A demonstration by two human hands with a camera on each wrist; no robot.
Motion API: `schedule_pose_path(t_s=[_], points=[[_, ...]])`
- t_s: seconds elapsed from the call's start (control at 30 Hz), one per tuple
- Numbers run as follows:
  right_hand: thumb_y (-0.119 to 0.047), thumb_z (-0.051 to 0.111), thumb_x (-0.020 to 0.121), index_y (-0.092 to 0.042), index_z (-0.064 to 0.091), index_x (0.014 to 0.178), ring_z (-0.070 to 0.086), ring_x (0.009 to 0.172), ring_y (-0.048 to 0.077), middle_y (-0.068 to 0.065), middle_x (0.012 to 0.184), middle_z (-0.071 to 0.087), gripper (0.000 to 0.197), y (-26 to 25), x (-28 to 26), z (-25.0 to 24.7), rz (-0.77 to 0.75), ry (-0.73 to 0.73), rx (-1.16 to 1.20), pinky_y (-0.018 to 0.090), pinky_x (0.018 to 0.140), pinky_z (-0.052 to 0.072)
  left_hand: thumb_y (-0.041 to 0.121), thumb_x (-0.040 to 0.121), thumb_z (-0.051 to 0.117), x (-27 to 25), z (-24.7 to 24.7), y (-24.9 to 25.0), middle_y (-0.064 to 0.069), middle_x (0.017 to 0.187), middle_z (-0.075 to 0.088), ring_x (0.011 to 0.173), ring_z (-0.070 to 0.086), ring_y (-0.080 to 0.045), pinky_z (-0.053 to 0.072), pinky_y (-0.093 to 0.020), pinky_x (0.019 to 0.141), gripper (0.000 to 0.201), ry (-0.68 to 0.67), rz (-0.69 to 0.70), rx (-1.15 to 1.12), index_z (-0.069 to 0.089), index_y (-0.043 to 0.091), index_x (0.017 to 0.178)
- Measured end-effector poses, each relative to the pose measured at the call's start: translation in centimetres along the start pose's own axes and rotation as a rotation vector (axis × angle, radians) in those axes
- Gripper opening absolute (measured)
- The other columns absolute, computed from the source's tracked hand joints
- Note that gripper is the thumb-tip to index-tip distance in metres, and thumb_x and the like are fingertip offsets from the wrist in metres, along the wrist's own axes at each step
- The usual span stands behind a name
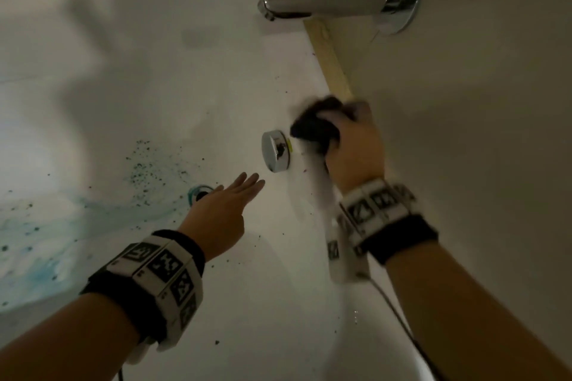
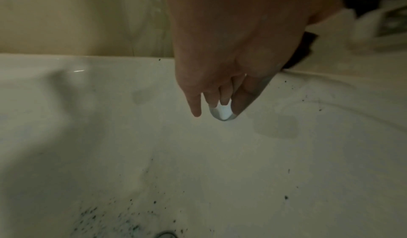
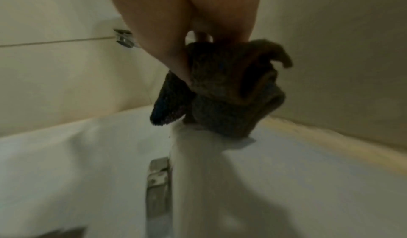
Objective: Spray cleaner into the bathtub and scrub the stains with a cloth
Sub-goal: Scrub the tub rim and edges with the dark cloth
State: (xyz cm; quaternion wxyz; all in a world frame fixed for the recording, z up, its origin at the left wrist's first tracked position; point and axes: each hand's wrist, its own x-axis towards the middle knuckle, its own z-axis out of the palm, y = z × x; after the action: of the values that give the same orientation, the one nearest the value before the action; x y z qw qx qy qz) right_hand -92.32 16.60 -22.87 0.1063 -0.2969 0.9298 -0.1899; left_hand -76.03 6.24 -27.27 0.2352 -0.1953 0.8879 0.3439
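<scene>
Her right hand (image 1: pixel 353 145) gripped the cloth (image 1: pixel 312 124), scrubbing the tub (image 1: pixel 216 71) wall; left hand (image 1: pixel 223 207) hovered, fingers straight (specks beyond them probably next).

Home bathroom: bathtub (image 1: pixel 154 71), spout (image 1: pixel 325 0).

The tub wall (image 1: pixel 192 77) lay open on the left for a hand to pass. The chrome knob (image 1: pixel 276 150) jutted out just beside the cloth (image 1: pixel 312 127), and the spout (image 1: pixel 325 0) overhung the wall above. The beige wall (image 1: pixel 479 102) closed the right side.
</scene>
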Motion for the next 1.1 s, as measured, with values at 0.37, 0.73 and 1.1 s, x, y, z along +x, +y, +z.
schedule_pose_path(t_s=[0.37,0.73,1.1], points=[[-0.014,0.054,0.088,-0.012,0.053,0.124,0.041,0.117,0.025,0.008,0.140,0.036,0.037,-1.4,1.5,1.4,-0.395,-0.476,-0.347,0.017,0.092,0.035,-0.009,0.088,0.033,-0.3,-0.5,-3.0,0.013,0.156,0.005,0.143,0.002,-0.002,0.008,-0.021,0.114,0.074,0.037,-0.102,-0.079,0.011,0.027,0.149],[-0.013,0.058,0.076,-0.016,0.071,0.083,0.063,0.097,0.015,-0.001,0.100,0.066,0.015,-0.3,-10.2,5.3,-0.056,-0.940,-0.030,0.029,0.088,0.051,0.007,0.097,0.037,-3.1,-2.5,-6.9,0.008,0.156,0.008,0.138,0.031,-0.014,0.028,-0.023,0.108,0.062,0.093,-0.206,-0.112,0.012,0.031,0.149],[-0.005,0.063,0.077,-0.012,0.065,0.112,0.055,0.107,0.022,0.010,0.112,0.060,0.036,-11.5,4.4,7.2,-0.340,-0.327,0.469,0.030,0.096,0.043,0.042,0.087,0.048,1.2,-8.7,-5.4,-0.001,0.101,0.072,0.096,0.067,-0.019,0.051,-0.038,0.089,0.033,0.303,-0.240,-1.430,0.062,0.022,0.109]])
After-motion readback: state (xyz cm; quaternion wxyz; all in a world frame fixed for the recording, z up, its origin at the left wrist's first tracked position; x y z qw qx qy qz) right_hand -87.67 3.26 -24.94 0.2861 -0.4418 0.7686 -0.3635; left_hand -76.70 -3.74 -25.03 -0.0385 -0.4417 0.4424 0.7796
